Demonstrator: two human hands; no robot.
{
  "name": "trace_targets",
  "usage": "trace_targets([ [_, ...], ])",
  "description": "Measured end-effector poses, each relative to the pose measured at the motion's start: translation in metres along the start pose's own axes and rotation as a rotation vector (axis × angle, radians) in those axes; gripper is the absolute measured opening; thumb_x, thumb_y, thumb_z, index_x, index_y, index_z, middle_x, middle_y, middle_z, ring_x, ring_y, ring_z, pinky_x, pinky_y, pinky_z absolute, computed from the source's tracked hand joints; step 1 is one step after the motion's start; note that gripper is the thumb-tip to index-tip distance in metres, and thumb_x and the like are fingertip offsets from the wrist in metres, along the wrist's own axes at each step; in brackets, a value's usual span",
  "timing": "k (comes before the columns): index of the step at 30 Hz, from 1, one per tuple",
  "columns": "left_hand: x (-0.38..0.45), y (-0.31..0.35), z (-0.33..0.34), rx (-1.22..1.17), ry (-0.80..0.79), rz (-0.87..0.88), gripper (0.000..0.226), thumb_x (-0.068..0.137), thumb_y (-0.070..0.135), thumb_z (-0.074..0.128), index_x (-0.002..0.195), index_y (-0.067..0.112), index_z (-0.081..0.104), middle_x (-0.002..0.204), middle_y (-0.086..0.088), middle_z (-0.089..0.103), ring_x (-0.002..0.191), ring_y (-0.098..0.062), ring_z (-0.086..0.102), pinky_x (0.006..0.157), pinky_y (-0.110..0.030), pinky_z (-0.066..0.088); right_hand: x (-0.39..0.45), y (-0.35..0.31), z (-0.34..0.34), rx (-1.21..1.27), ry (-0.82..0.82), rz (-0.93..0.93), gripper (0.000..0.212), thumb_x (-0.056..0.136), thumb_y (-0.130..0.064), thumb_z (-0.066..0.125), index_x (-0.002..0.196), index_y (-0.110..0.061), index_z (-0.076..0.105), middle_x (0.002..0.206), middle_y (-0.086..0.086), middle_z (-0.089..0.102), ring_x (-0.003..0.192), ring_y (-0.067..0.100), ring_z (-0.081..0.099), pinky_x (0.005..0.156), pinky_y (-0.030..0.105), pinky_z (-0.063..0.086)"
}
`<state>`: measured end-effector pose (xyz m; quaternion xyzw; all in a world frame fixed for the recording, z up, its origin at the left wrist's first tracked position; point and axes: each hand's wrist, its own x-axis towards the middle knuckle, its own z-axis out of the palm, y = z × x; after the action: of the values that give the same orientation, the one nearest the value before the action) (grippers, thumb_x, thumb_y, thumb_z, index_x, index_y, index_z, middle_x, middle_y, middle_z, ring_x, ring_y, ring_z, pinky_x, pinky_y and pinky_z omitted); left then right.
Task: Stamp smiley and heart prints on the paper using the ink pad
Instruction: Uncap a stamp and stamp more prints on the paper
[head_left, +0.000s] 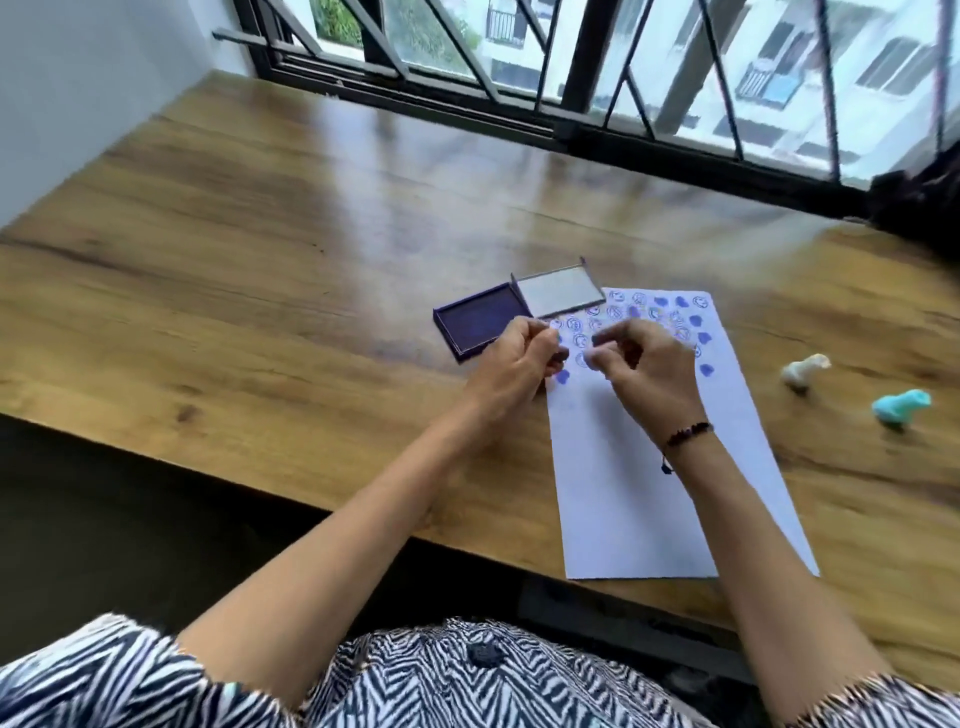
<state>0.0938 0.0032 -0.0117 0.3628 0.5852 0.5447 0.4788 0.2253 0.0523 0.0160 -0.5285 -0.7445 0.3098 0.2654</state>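
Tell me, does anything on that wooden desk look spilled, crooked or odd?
Nothing looks spilled or damaged. The white sheet of paper lies slanted, its near edge overhanging the wooden desk. The purple ink pad sits open beside it. A small white figure and a turquoise one stand aside.

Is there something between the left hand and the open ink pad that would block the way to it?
Nothing visible blocks it. The left hand hangs just beside the near right corner of the ink pad, whose lid lies folded open behind the paper. The two small figures stand far off to the right.
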Motion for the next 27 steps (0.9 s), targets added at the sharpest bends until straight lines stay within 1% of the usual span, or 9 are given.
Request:
trace_targets([
  [2,0.004,-0.001,0.002,0.076,-0.012,-0.006,0.011,0.091,0.027,0.042,0.086,0.019,0.049,0.09,-0.009,0.064,0.081,-0.026,0.066,0.086,-0.045,0.05,-0.005,0.003,0.002,-0.123,-0.028,-0.068,0.008,0.076,-0.004,0.065,0.083,-0.005,0.066,0.084,0.018,0.066,0.084,0.031,0.059,0.077,0.028,0.041],
  [3,0.005,-0.002,0.002,0.087,-0.014,-0.008,0.011,0.091,0.025,0.042,0.085,0.02,0.048,0.091,-0.01,0.064,0.079,-0.024,0.065,0.086,-0.045,0.05,-0.006,0.003,0.004,-0.177,-0.038,-0.095,0.009,0.076,-0.003,0.064,0.085,-0.003,0.066,0.085,0.019,0.065,0.085,0.031,0.057,0.074,0.024,0.035],
  [4,0.006,-0.003,0.001,0.091,-0.014,-0.01,0.011,0.091,0.025,0.042,0.083,0.021,0.048,0.09,-0.009,0.064,0.078,-0.022,0.065,0.086,-0.044,0.05,-0.005,0.003,0.005,-0.218,-0.044,-0.115,0.01,0.077,-0.003,0.063,0.087,-0.002,0.065,0.087,0.02,0.064,0.087,0.032,0.056,0.072,0.023,0.033],
  [7,0.007,-0.003,-0.001,0.091,-0.026,-0.015,0.012,0.091,0.025,0.042,0.081,0.023,0.048,0.083,-0.002,0.064,0.074,-0.015,0.065,0.085,-0.042,0.051,-0.004,0.004,0.006,-0.296,-0.058,-0.129,0.012,0.079,-0.003,0.058,0.09,-0.002,0.064,0.093,0.021,0.062,0.092,0.032,0.055,0.077,0.031,0.037],
  [10,0.005,0.0,0.0,0.087,-0.022,-0.011,0.013,0.091,0.025,0.041,0.083,0.019,0.049,0.083,-0.001,0.064,0.071,-0.011,0.064,0.083,-0.037,0.051,-0.004,0.004,0.006,-0.342,-0.067,-0.15,0.013,0.081,-0.003,0.055,0.09,-0.003,0.064,0.093,0.02,0.06,0.087,0.033,0.055,0.075,0.036,0.039],
  [17,0.001,0.003,0.001,0.091,-0.001,-0.014,0.018,0.093,0.024,0.039,0.096,0.009,0.049,0.094,-0.009,0.064,0.074,-0.012,0.062,0.084,-0.035,0.05,-0.003,-0.001,0.012,-0.451,-0.101,-0.211,0.014,0.079,-0.001,0.053,0.089,0.0,0.062,0.093,0.022,0.06,0.083,0.037,0.057,0.068,0.034,0.04],
  [21,0.001,0.006,0.001,0.119,0.016,-0.02,0.021,0.093,0.025,0.039,0.098,0.008,0.05,0.095,-0.01,0.065,0.08,-0.016,0.063,0.086,-0.037,0.05,-0.001,-0.004,0.017,-0.554,-0.104,-0.212,0.015,0.079,-0.001,0.049,0.089,0.0,0.06,0.096,0.022,0.058,0.082,0.039,0.055,0.063,0.031,0.032],
  [23,0.001,0.007,0.002,0.133,0.021,-0.031,0.022,0.092,0.025,0.039,0.098,0.008,0.05,0.094,-0.009,0.066,0.081,-0.017,0.063,0.086,-0.039,0.05,0.001,-0.005,0.017,-0.577,-0.121,-0.22,0.015,0.079,-0.001,0.048,0.089,0.0,0.06,0.096,0.021,0.057,0.082,0.039,0.055,0.061,0.032,0.032],
  [27,0.0,0.01,0.002,0.134,0.037,-0.038,0.024,0.092,0.025,0.038,0.099,0.006,0.051,0.094,-0.01,0.066,0.078,-0.017,0.063,0.085,-0.04,0.051,-0.001,-0.004,0.017,-0.618,-0.139,-0.246,0.014,0.081,-0.001,0.046,0.09,0.0,0.056,0.096,0.021,0.054,0.079,0.04,0.055,0.059,0.035,0.035],
])
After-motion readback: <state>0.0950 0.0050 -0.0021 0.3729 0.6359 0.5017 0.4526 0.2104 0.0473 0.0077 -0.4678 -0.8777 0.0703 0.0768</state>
